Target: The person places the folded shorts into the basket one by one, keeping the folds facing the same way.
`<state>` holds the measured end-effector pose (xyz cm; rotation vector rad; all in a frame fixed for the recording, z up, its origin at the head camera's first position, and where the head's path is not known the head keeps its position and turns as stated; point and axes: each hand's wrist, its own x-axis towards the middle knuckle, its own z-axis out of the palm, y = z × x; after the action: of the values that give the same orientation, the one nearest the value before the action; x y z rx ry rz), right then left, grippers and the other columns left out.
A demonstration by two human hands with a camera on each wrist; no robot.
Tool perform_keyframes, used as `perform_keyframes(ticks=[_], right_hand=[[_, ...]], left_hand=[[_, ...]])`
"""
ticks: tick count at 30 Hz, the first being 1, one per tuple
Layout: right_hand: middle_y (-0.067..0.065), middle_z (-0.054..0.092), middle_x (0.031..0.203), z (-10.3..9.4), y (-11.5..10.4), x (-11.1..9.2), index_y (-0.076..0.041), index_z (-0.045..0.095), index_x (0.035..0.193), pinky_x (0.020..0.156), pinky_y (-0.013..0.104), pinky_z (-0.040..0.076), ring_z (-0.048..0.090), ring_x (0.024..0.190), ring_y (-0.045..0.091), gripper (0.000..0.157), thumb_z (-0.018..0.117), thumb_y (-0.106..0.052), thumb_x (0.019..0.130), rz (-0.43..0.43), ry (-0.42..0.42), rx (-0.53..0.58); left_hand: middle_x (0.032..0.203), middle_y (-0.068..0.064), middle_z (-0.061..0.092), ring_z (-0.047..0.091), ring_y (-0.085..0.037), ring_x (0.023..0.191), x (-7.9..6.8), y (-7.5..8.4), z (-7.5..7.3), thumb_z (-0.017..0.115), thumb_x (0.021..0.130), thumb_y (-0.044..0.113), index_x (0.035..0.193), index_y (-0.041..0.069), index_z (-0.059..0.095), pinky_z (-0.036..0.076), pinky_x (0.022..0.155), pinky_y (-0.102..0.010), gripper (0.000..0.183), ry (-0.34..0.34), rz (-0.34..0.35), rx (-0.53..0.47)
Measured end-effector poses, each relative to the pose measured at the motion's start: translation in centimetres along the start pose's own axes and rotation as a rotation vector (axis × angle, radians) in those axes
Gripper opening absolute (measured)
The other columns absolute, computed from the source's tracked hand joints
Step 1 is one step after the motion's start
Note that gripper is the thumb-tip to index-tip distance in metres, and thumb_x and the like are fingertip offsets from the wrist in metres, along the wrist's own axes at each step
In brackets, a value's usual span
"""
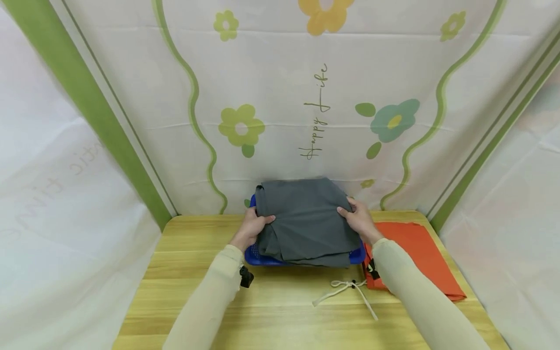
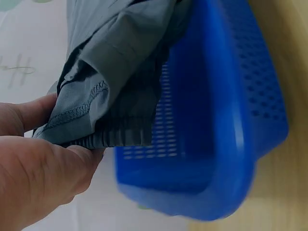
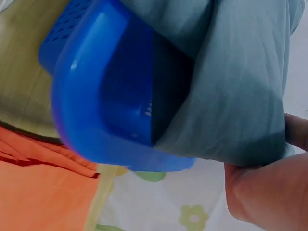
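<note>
A folded grey garment (image 1: 306, 218) spans the top of a blue plastic basket (image 1: 356, 256) at the back of the table. My left hand (image 1: 251, 226) pinches its left edge, thumb on top; the left wrist view shows stitching and a gathered elastic band (image 2: 113, 137) there. On the opposite edge, my right hand (image 1: 359, 219) grips the cloth (image 3: 231, 96) between thumb and fingers. Both wrist views look past the cloth into the basket's inside (image 2: 190, 96). Most of the basket is hidden under the garment in the head view.
Folded orange cloth (image 1: 415, 253) lies to the right of the basket, partly under my right forearm. A white drawstring (image 1: 339, 290) with a small black toggle trails from it over the wooden table (image 1: 280, 316). Flower-printed white curtains (image 1: 280, 73) close in the back and sides.
</note>
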<state>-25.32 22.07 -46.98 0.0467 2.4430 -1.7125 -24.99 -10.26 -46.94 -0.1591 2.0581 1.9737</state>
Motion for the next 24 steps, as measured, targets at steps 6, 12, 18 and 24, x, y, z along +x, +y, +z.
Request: perform_keyframes(ticks=[6, 12, 18, 24], right_hand=[[0.025, 0.023, 0.163, 0.7, 1.5, 0.7, -0.004, 0.025, 0.161, 0.113, 0.060, 0.033, 0.028, 0.146, 0.045, 0.062, 0.053, -0.016, 0.107, 0.098, 0.003, -0.087], [0.029, 0.025, 0.161, 1.8, 2.2, 1.0, 0.001, 0.028, 0.159, 0.112, 0.060, 0.035, 0.028, 0.145, 0.047, 0.058, 0.051, -0.009, 0.106, 0.135, -0.017, -0.174], [0.031, 0.032, 0.157, 2.8, 3.2, 1.3, 0.006, 0.032, 0.155, 0.107, 0.060, 0.041, 0.032, 0.142, 0.049, 0.056, 0.050, -0.004, 0.103, 0.154, -0.055, -0.281], [0.032, 0.033, 0.156, 3.5, 3.6, 1.4, 0.007, 0.035, 0.154, 0.105, 0.059, 0.042, 0.029, 0.141, 0.052, 0.057, 0.048, -0.002, 0.099, 0.179, -0.048, -0.403]], left_hand=[[0.159, -0.031, 0.025, 0.031, -0.047, 0.143, 0.9, -1.8, 0.8, 0.059, 0.102, 0.008, 0.158, -0.007, 0.017, 0.034, 0.113, -0.060, 0.072, 0.033, -0.075, 0.073], [0.161, -0.031, 0.019, 0.024, -0.047, 0.146, 1.3, -2.7, 1.4, 0.053, 0.102, 0.001, 0.158, -0.008, 0.014, 0.030, 0.116, -0.057, 0.069, 0.051, -0.130, 0.115], [0.162, -0.030, 0.015, 0.031, -0.040, 0.139, 1.7, -3.6, 1.9, 0.044, 0.098, -0.004, 0.158, -0.008, 0.010, 0.036, 0.103, -0.044, 0.069, 0.031, -0.195, 0.183], [0.160, -0.030, 0.022, 0.038, -0.041, 0.130, 2.2, -4.4, 2.0, 0.038, 0.100, -0.001, 0.158, -0.009, 0.015, 0.040, 0.093, -0.047, 0.063, 0.026, -0.200, 0.331]])
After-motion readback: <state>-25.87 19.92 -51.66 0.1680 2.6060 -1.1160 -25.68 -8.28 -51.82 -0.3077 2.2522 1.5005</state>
